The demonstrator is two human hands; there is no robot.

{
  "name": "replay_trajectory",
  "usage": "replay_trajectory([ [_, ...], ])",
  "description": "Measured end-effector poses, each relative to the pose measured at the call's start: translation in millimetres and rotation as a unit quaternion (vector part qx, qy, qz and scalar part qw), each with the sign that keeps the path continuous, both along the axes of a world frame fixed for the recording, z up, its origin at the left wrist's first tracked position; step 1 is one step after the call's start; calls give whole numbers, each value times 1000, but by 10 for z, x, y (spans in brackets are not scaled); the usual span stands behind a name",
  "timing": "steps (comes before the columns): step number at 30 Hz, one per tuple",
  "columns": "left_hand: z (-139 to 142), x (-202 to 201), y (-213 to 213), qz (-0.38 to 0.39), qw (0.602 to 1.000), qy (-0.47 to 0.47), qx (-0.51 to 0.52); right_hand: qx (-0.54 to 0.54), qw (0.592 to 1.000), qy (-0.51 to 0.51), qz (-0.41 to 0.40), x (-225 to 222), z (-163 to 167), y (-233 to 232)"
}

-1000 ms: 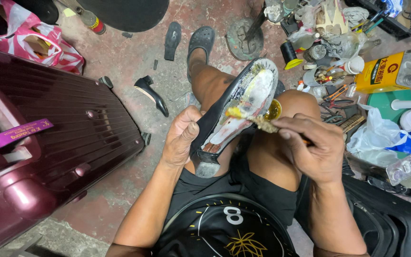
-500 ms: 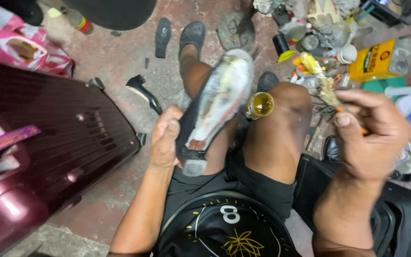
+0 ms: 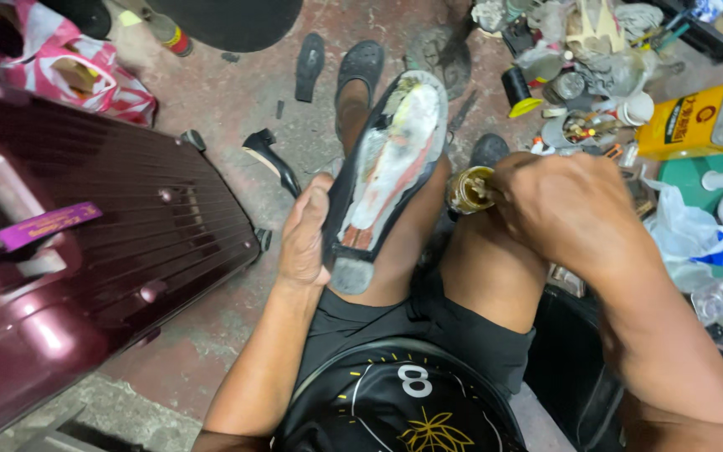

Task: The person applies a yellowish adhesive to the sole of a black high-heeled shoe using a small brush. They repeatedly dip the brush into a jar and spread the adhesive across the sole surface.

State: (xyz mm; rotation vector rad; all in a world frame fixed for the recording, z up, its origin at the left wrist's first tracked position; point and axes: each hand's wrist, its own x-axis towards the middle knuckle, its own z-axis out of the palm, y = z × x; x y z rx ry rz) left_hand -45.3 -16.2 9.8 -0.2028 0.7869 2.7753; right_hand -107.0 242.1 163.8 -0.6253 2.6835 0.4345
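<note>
A black shoe lies sole-up along my left thigh. Its sole is smeared with whitish and reddish glue. My left hand grips the shoe's left edge near the heel. Between my knees stands a small open jar of yellowish glue. My right hand is beside the jar, fingers closed on a small brush that reaches into its mouth. The hand hides most of the brush.
A large maroon suitcase fills the left side. A pink bag lies behind it. Loose black soles and a heel piece lie on the floor. A yellow can, tins, tools and plastic bags crowd the right.
My right hand left the sole, swung out to the right with the brush, then came down to the glue jar. My left hand keeps its hold on the shoe.
</note>
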Motion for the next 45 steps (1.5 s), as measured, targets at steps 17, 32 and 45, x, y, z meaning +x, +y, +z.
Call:
replay_trajectory([
  [17,48,-181,166,-18,999,21,-23,-778,591,-95,-189,714,-452,1482],
  [32,149,-159,240,-39,998,42,11,-636,762,81,-97,570,-353,408],
  [45,99,-88,214,-46,996,72,-3,-626,766,111,-91,458,-310,229],
])
